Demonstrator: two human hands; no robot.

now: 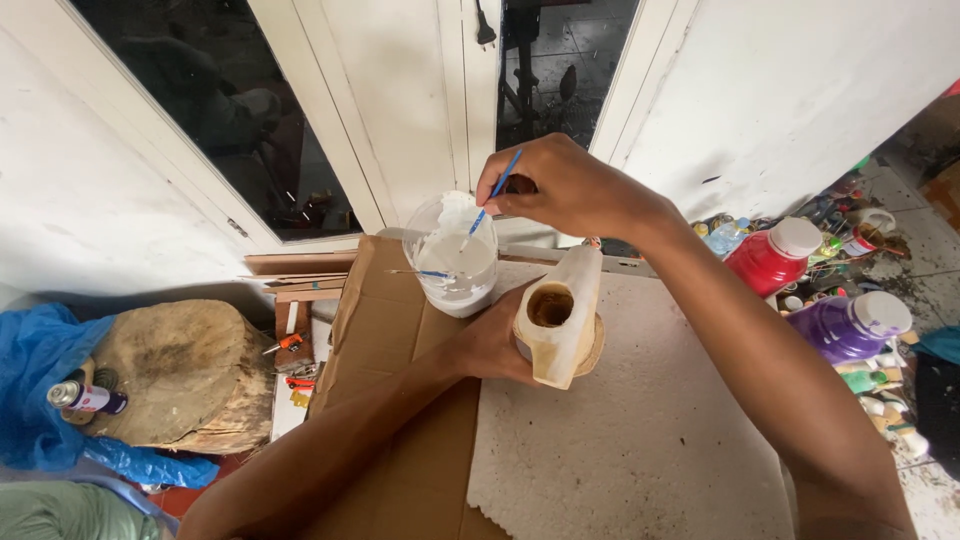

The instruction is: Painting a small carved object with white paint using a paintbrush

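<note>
- My right hand [565, 185] is up over the plastic cup [455, 262], fingers pinched tight on a thin blue paintbrush [497, 190].
- The brush slants down and to the left, and its tip sits inside the cup, in the white paint [462, 258] there.
- That cup is clear, smeared white on the inside, and stands at the far edge of the brown cardboard sheet [400, 400], just beside my left hand.
- A second thin blue-handled brush [420, 273] lies across the cup's near side.
- My left hand [490, 345] is wrapped around the pale wooden piece [560, 315], gripping it from the left; my fingers go behind it, so I can't see them all.
- The piece is cream coloured, tilted, with a round brown hollow [550, 306] facing me.
- It hovers over the pale fibrous mat [640, 440] that overlaps the cardboard's right part.
- To my right, on the floor, a red bottle [772, 258] and a purple bottle [850, 325], both with white caps, stand among small paint pots and clutter.
- To my left, a log stump [180, 375] rests on a blue sheet [35, 375], with a spray can [85, 398] lying against it.
- Ahead is a white door frame [400, 110] with dark glass panes.
</note>
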